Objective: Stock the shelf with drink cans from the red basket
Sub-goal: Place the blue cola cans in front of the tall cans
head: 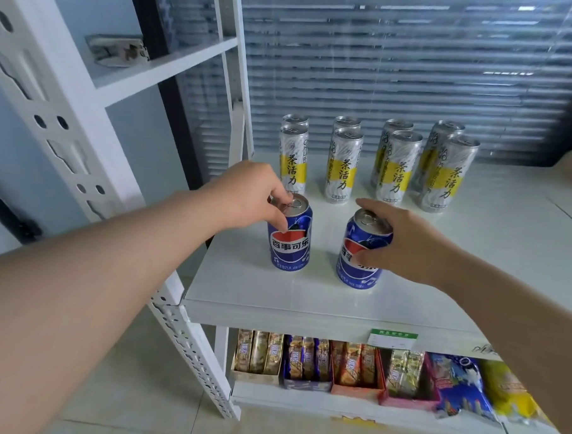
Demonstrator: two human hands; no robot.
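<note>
While both blue cola cans stand near the front of the white shelf point(275, 291), each has a hand on it. Left can point(290, 246): upright, base flat. The left hand point(246, 198) comes in from the upper left, fingertips point(280, 197) curled over the rim, thumb on the front wall, so a pinch at the top. Right can point(357, 275): close beside the left can but not touching, long axis near vertical with a slight lean; can't tell if the base is fully down. The right hand point(405, 241) wraps its upper body from the right, thumb across the logo.

Each can lies inward of its palm, so letting go probably means each hand opening outward to its own side. Cans are smooth printed metal cylinders with pull-tab lids.

Tall slim silver-yellow cans point(342, 170) stand in pairs behind, well apart. Snack packs point(308, 355) sit on the shelf below. Red basket not in view.
</note>
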